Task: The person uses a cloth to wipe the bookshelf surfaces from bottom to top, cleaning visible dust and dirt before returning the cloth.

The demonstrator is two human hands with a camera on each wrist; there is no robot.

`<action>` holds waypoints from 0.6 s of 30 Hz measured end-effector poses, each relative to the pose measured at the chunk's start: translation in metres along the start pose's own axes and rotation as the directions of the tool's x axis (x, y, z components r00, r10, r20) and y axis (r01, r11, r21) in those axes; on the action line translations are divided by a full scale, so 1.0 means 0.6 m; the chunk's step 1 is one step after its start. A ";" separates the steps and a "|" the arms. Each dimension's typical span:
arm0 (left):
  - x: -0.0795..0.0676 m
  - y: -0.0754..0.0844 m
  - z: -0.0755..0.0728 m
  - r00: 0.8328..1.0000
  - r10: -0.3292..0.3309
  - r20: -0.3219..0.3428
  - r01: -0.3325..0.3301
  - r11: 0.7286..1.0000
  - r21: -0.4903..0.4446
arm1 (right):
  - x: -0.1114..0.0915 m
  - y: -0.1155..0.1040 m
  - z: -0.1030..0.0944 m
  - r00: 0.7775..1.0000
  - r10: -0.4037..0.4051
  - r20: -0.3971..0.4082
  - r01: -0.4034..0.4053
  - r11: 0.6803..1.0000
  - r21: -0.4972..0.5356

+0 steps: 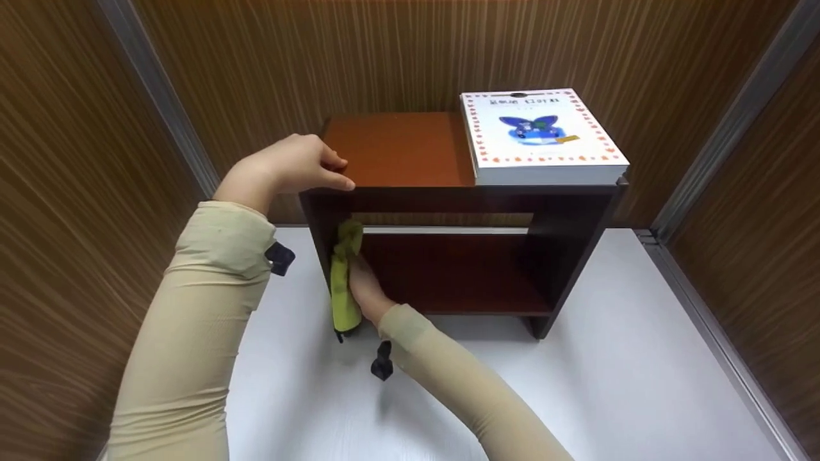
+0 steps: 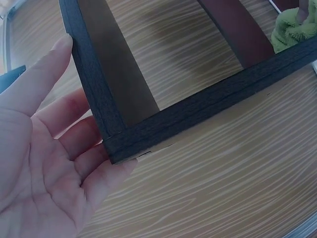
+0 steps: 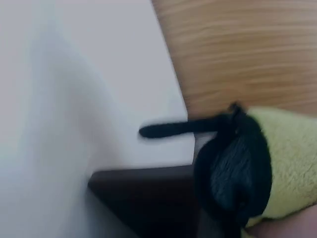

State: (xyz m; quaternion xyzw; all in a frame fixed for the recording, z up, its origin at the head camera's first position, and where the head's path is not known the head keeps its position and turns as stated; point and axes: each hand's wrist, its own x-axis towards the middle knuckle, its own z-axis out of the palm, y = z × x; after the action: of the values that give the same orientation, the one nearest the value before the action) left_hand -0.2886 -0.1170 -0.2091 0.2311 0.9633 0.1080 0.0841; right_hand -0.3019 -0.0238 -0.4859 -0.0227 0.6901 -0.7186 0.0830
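Note:
A small dark brown shelf point(image 1: 400, 150) with a reddish-brown top stands upright on the white surface. My left hand point(image 1: 285, 166) grips its top left corner, the thumb at the front edge and the fingers over the top. Low inside the left opening, my right hand point(image 1: 366, 285) holds a fuzzy yellow-green cloth point(image 1: 346, 310) against the inner face of the left side panel. Black trim and a short black strap point(image 3: 166, 130) show at the cloth's near end. The cloth hides most of the right fingers.
A thick stack of white books point(image 1: 544, 137), a butterfly on the top cover, lies on the shelf top's right half. Wood-grain walls point(image 1: 397, 51) with metal rails enclose the white surface point(image 1: 615, 358) behind and on both sides. The lower board point(image 1: 455, 275) spans the side panels.

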 end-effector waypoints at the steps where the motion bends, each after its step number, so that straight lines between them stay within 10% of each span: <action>1: 0.005 0.003 0.001 1.000 0.003 0.000 -0.003 1.000 -0.002 | -0.003 -0.004 -0.003 1.000 0.002 -0.006 -0.002 1.000 0.003; 18: -0.001 0.001 -0.002 1.000 -0.001 0.021 0.001 1.000 0.006 | -0.031 -0.162 0.018 0.960 -0.274 0.053 0.273 0.962 0.024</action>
State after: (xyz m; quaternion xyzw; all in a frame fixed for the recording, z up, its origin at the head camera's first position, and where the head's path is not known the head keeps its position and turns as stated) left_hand -0.2882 -0.1166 -0.2076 0.2321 0.9627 0.1028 0.0934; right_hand -0.2906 -0.0286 -0.3870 -0.1374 0.6717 -0.7280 0.0024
